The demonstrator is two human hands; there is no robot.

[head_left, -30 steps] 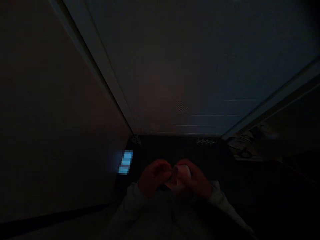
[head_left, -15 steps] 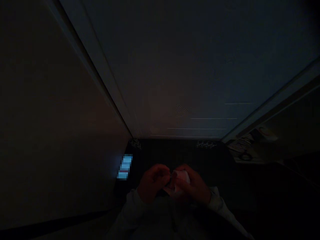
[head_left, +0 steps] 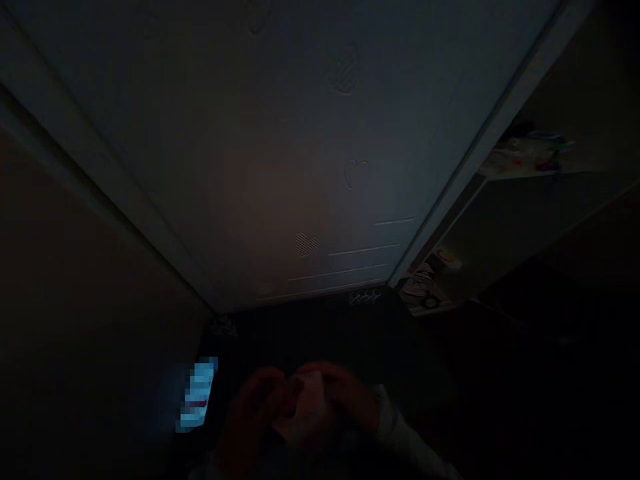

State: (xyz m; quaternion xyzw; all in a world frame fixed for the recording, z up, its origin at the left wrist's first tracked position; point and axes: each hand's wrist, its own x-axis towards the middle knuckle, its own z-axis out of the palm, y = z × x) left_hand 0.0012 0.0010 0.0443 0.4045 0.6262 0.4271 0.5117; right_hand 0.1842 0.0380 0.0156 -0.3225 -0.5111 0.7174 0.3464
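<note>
In the dim light, a pale piece (head_left: pixel 309 403), perhaps paper or cloth, shows low in the head view with a reddish glow on it. My right hand (head_left: pixel 347 392) is closed around its right side. My left hand (head_left: pixel 253 403) has its fingers curled in at the left edge of the piece, thumb and fingertips close together. Darkness hides whether a smaller item sits between the left fingertips. Both hands are close together in front of my body, above the dark floor mat (head_left: pixel 300 333).
A bright, pixelated screen (head_left: pixel 199 395) glows at the lower left, by the wall (head_left: pixel 90 300). Ahead stands a pale door or panel (head_left: pixel 240 173) with heart reliefs and lines. On the right, shelves (head_left: pixel 520 177) hold bags and small items, with a dark coil (head_left: pixel 430 301) lower down.
My view has turned to the right and tilted, so the hands and screen appear lower and farther left. More of the right-hand shelves shows. The pale piece stays in my hands.
</note>
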